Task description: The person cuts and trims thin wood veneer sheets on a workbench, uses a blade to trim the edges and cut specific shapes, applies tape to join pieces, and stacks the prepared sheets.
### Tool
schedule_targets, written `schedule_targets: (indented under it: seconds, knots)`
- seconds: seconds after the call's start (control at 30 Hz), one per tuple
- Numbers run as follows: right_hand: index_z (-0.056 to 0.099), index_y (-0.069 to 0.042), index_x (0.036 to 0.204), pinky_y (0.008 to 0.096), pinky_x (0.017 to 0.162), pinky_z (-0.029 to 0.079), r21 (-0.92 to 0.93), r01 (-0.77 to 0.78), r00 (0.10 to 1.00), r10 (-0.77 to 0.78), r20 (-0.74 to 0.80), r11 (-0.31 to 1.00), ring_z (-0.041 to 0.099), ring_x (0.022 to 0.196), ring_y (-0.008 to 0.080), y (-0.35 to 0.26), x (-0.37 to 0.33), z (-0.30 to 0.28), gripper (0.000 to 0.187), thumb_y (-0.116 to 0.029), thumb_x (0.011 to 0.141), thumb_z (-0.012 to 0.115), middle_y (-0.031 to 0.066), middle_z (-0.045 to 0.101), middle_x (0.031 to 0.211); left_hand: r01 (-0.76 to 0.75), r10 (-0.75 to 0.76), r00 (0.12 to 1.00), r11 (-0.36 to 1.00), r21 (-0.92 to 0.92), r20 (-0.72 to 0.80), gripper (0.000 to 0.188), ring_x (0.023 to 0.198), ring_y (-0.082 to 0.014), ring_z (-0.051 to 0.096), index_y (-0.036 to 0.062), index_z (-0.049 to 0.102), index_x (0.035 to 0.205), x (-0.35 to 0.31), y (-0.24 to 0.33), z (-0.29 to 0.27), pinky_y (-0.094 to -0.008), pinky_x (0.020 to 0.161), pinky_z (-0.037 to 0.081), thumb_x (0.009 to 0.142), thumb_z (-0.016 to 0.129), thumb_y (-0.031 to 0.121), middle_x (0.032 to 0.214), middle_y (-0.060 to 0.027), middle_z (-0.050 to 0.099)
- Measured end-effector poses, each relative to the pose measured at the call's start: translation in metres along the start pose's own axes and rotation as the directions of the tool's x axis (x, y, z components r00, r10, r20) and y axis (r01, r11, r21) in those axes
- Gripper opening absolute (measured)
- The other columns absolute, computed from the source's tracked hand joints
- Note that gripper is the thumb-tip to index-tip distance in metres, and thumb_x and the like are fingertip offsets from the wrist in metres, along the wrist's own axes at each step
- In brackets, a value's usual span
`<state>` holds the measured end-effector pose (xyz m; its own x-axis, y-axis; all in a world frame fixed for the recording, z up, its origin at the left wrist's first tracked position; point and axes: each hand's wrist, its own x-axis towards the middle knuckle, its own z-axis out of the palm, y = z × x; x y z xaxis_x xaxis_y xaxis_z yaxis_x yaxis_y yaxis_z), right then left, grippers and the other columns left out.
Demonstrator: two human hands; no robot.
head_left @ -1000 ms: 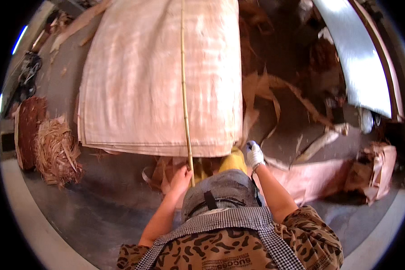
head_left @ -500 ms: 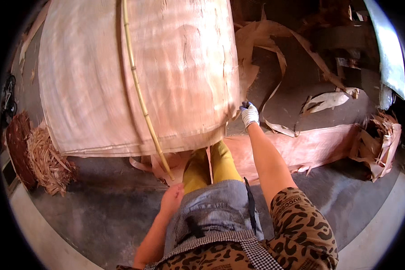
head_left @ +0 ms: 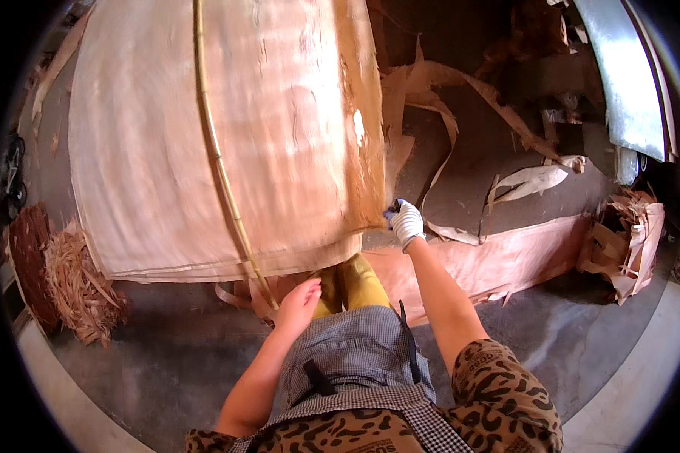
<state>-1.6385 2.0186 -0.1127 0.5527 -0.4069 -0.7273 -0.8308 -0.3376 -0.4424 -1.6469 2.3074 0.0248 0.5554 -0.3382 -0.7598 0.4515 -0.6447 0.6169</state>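
Observation:
A broad stack of pale pinkish wood veneer sheets lies in front of me. A thin bamboo pole runs lengthwise over it, its near end overhanging the front edge. My right hand, in a white glove with dark fingertips, is closed at the stack's near right corner. It pinches the end of a darker orange-brown veneer strip along the right edge. My left hand is bare, fingers loosely stretched, close to the pole's near end and holding nothing.
Behind my legs' line, a long veneer piece lies across the floor. Torn strips are scattered at right. Bundles of scraps stand at left and right. A pale metallic panel rises at far right.
The right edge of the top veneer now shows a brown band. My right hand has moved slightly left and nearer me; my left hand has risen a little. The view has shifted.

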Motion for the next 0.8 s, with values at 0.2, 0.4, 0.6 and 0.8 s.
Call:
schedule_targets:
  seconds: [0.2,0.4,0.6,0.8]
  knots:
    - [0.056,-0.004,0.090,0.0203,0.039,0.038,0.728,-0.077,0.857,-0.327,0.397,0.681,0.048,0.043,0.0074,-0.132,-0.123,-0.034,0.023,-0.020,0.077,0.067,-0.0012,0.055,0.061,-0.193,0.052,0.964,0.810,-0.553,-0.260,0.031,0.092,-0.0168,0.056,-0.0041,0.050,0.110,0.036,0.082,0.009,-0.0280,0.082,0.043,0.088,0.051,0.018,0.103,-0.0104,0.059]
    - [0.058,-0.004,0.097,0.0199,0.039,0.040,0.848,-0.149,0.954,-0.153,0.259,0.508,0.052,0.046,0.0086,-0.122,-0.146,0.003,0.023,-0.023,0.085,0.058,0.0067,0.064,0.081,-0.095,-0.046,0.962,0.866,-0.490,-0.269,0.021,0.072,-0.0119,0.058,-0.0012,0.057,0.100,0.012,0.047,-0.107,-0.0255,0.063,0.048,0.088,0.049,0.015,0.086,-0.0052,0.062]
    - [0.059,-0.006,0.090,0.0269,0.047,0.042,0.659,-0.275,0.930,0.019,0.368,0.700,0.055,0.058,0.0131,-0.104,-0.150,0.134,0.009,-0.008,0.082,0.054,0.0054,0.061,0.072,-0.061,-0.121,0.935,0.871,-0.487,-0.333,0.029,0.088,-0.0203,0.059,0.0016,0.042,0.115,-0.022,-0.051,-0.269,-0.0352,0.063,0.055,0.092,0.040,0.020,0.107,-0.0097,0.054]
    - [0.063,-0.011,0.098,0.0370,0.077,0.047,-0.206,0.212,0.909,-0.116,0.401,0.955,0.060,0.087,0.0296,-0.122,-0.148,0.265,0.026,-0.030,0.079,0.058,0.0139,0.063,0.094,-0.073,-0.091,0.940,0.888,-0.454,-0.329,0.027,0.087,-0.0199,0.058,0.0007,0.043,0.112,-0.033,-0.095,-0.351,-0.0340,0.061,0.055,0.092,0.039,0.019,0.108,-0.0103,0.053]
